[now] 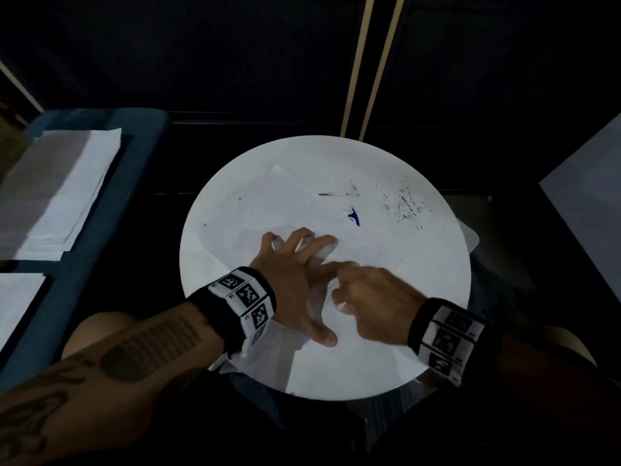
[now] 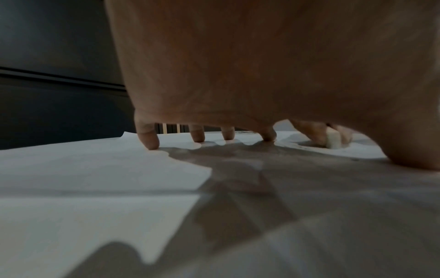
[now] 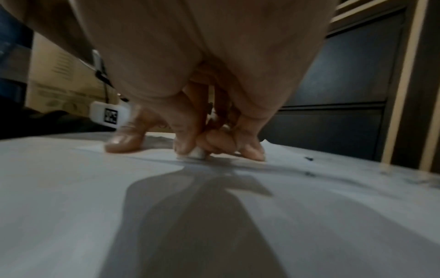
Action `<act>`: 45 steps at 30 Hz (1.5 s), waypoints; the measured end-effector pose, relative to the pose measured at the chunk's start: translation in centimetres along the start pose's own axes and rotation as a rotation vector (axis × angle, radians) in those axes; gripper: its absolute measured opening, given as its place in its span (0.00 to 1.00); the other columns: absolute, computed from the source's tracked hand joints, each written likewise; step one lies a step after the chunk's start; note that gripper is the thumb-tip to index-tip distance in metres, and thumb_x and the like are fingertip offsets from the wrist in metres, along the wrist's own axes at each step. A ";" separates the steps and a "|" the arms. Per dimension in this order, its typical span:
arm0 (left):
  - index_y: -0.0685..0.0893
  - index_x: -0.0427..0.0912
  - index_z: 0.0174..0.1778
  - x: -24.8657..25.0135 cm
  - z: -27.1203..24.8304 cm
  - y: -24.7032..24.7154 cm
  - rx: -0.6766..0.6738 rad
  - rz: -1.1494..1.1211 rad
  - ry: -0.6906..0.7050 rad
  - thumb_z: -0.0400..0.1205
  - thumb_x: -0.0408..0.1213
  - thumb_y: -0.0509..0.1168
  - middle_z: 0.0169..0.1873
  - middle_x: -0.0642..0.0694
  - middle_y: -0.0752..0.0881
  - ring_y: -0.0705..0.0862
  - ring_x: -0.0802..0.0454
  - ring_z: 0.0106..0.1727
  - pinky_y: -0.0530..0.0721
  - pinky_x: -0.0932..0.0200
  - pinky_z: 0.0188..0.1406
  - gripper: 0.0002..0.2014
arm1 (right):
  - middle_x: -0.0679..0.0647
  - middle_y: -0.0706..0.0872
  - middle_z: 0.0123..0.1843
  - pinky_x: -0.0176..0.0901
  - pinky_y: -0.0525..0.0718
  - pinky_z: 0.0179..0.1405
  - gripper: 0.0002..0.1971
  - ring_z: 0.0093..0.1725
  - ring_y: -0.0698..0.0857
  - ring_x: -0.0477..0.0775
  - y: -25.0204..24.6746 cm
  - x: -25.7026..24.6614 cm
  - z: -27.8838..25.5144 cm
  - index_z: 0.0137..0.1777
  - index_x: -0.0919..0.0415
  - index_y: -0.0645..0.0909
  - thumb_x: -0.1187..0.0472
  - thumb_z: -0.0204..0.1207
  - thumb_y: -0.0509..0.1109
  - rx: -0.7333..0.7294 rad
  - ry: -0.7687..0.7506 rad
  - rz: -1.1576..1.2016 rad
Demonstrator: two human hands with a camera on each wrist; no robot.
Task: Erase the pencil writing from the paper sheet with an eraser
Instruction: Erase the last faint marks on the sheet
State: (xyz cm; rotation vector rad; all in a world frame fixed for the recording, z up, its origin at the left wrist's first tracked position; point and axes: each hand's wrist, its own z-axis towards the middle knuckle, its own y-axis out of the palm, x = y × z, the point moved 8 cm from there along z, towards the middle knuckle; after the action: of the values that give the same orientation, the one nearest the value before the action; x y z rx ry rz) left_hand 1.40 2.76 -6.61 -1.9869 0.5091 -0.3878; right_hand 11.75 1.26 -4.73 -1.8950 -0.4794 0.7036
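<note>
A white paper sheet (image 1: 255, 210) lies on the round white table (image 1: 437, 314). My left hand (image 1: 295, 270) presses down on the sheet with its fingers (image 2: 150, 139) spread and straight. Just right of it, my right hand (image 1: 369, 304) pinches a small white eraser (image 3: 197, 153) between thumb and fingers, its bottom touching the paper. The eraser (image 2: 333, 140) also shows past the left thumb in the left wrist view. Any pencil writing near the eraser is too faint to make out.
Dark eraser crumbs (image 1: 403, 203) lie scattered at the table's far right, beside a blue ink mark (image 1: 353, 216). A blue tray (image 1: 148, 136) with stacked white papers (image 1: 64, 193) stands to the left. Dark cabinets stand behind the table.
</note>
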 end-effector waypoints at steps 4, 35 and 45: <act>0.37 0.80 0.83 0.0 0.2 0.0 0.016 -0.008 0.009 0.59 0.90 0.62 0.89 0.60 0.35 0.35 0.43 0.90 0.47 0.22 0.77 0.60 | 0.48 0.77 0.48 0.53 0.85 0.45 0.11 0.50 0.86 0.60 -1.5 3.6 0.8 0.41 0.47 0.78 0.66 0.77 0.70 0.069 0.129 0.062; 0.45 0.77 0.87 0.2 0.4 -2.4 0.033 -0.004 0.022 0.61 0.94 0.52 0.89 0.59 0.49 0.56 0.43 0.82 0.58 0.37 0.76 0.58 | 0.48 0.88 0.47 0.46 0.87 0.53 0.07 0.50 0.86 0.49 -3.1 9.6 -0.2 0.48 0.55 0.94 0.66 0.78 0.76 0.232 0.249 0.271; 0.44 0.73 0.87 1.3 2.4 -2.1 0.083 -0.048 0.043 0.62 0.84 0.69 0.90 0.62 0.46 0.47 0.48 0.89 0.55 0.33 0.85 0.61 | 0.50 0.91 0.44 0.52 0.89 0.53 0.04 0.46 0.88 0.51 -3.4 9.6 -0.3 0.48 0.54 0.94 0.61 0.78 0.78 0.283 0.228 0.259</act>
State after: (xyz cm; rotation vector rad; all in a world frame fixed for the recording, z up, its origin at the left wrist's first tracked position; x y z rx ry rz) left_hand 4.10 4.80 -5.73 -1.9168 0.4658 -0.4757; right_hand 19.11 8.22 -4.00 -1.7546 0.0121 0.6725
